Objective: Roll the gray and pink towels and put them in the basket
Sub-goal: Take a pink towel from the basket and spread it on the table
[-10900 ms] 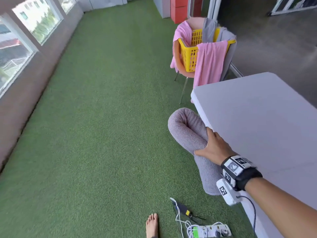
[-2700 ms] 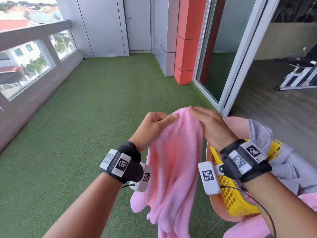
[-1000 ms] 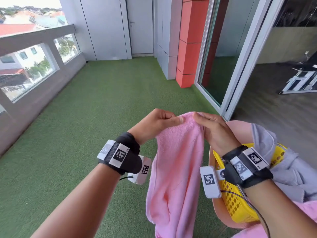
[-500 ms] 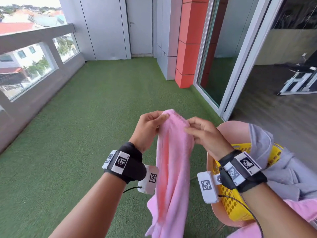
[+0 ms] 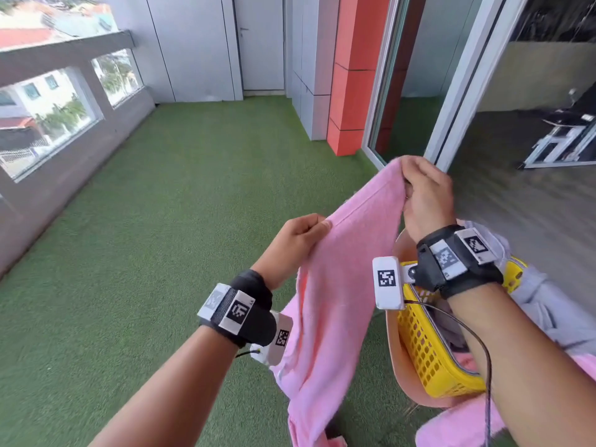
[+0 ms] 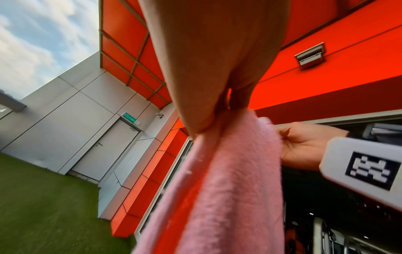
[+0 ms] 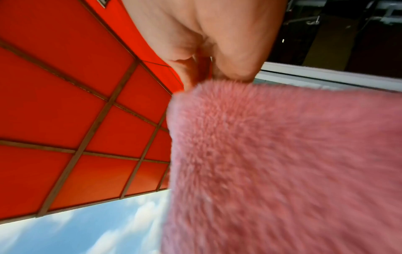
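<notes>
Between the fingers of both hands hangs a pink towel (image 5: 335,304), held up in the air by its top edge. That edge runs as a slanted line from the left hand (image 5: 293,240) up to the right hand (image 5: 425,198), which is higher and farther forward. From the edge, the cloth drops in loose folds below both wrists and out of the bottom of the head view.

The left hand's fingers are curled, and its thumb and forefinger pinch one corner of the towel; the left wrist view shows the cloth bunched right at the fingertips (image 6: 202,123). The right hand's fingers are also curled, gripping the other corner from above, with fuzzy pink pile directly below the knuckles in the right wrist view.

Just below the right wrist sits a yellow basket (image 5: 429,356) with a perforated wall, resting on a pink chair (image 5: 395,346). A gray towel (image 5: 545,304) is draped over the basket's far side, beyond the right forearm. More pink cloth (image 5: 458,424) lies under the right forearm, by the chair's lower edge.

Each wrist wears a black strap with white blocks printed with black square patterns. Under the hanging towel and out past the left hand spreads green artificial turf (image 5: 135,253). Beyond the fingertips stand a gray wall with a door, a red column (image 5: 354,75) and a sliding glass door.
</notes>
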A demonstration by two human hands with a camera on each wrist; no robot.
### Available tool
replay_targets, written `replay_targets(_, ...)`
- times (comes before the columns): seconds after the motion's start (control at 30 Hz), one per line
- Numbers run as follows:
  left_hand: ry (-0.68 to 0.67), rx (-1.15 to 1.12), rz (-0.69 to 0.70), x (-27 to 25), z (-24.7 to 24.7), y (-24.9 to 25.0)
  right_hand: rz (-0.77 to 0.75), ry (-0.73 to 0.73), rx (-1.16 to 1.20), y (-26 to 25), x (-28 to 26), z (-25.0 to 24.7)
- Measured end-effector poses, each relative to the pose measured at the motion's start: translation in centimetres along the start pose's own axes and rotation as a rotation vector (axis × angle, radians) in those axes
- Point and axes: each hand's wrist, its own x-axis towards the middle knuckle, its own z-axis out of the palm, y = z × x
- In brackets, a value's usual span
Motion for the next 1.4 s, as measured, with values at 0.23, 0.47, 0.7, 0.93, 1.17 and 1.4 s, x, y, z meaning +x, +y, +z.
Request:
replay_targets(0.23, 0.072, 0.154, 0.036, 1.1, -1.4, 0.7, -0.041, -0.546, -0.527, 2.8, -6.0, 0.3)
replay_targets(0.47, -0.021, 0.123, 0.016, 0.0, -0.6, 1.3, 0.084, -0.426, -0.15, 2.2, -3.6, -1.3)
replay_targets(0.7, 0.136, 0.03, 0.002, -0.1, -1.1, 1.0, 0.14, -0.477, -0.217, 1.8, -4.7, -0.4)
replay_targets(0.93, -0.059, -0.016, -0.035, -0.3, 0.0, 0.7, 0.228, -0.339, -0.002, 0.0, -4.4, -1.9)
replay_targets(1.17, -0.112, 0.027, 0.008, 0.7, 1.8, 0.6, 0.273, -0.464, -0.234, 0.8, -6.6, -3.6)
replay_targets(1.4, -0.342, 0.023, -0.04, 1.1, 4.9, 0.0, 0.213, -0.393, -0.357, 0.5, -7.5, -8.6)
